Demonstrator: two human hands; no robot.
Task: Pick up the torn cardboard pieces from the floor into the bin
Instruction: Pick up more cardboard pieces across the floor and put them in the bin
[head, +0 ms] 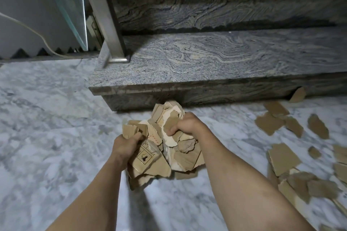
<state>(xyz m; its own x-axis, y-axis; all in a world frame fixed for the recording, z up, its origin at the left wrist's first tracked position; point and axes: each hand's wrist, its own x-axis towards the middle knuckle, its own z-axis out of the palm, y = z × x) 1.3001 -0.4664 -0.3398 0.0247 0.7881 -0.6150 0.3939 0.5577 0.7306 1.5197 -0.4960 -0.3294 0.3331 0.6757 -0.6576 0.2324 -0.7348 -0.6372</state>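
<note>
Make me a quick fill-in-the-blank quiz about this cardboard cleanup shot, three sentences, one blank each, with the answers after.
1. The bundle of torn cardboard is held by ____ hands, the left hand and the right hand.
2. The loose cardboard pieces still on the floor lie to the person's ____.
3. One small piece leans against the bottom stone ____.

Answers: both; right; step

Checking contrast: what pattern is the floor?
White marble floor with grey veining, head view.
</note>
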